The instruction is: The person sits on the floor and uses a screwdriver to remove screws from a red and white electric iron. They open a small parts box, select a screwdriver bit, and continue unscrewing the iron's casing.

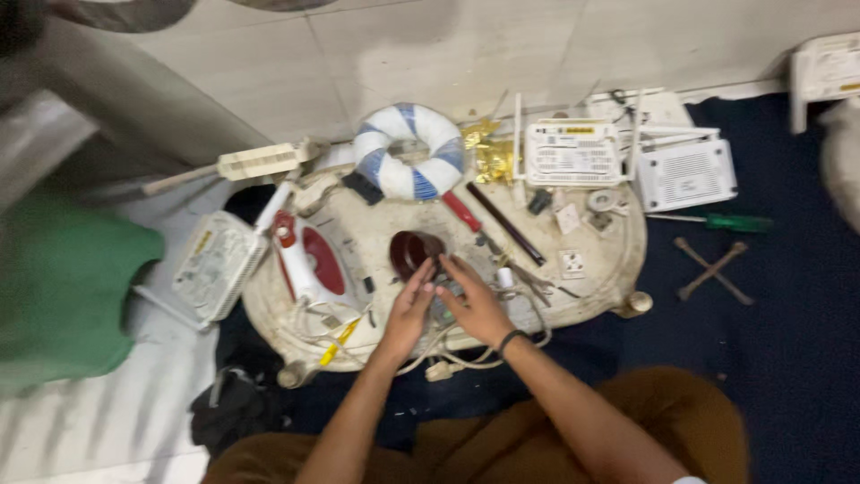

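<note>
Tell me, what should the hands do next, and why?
Probably lift the small grey part clear of the cables. Both the left hand and right hand rest on it beside the dark cup, and loose cables crowd the tray edge around it. The picture is blurry.

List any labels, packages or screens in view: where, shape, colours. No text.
Label on white router, table's far edge: rectangular, white with a yellow strip on top.
Label on white box, left of the table: rectangular, pale with a small yellow patch.
Label on white device, top right corner: yellowish patch, blurred.
No screens or packages visible.
</note>
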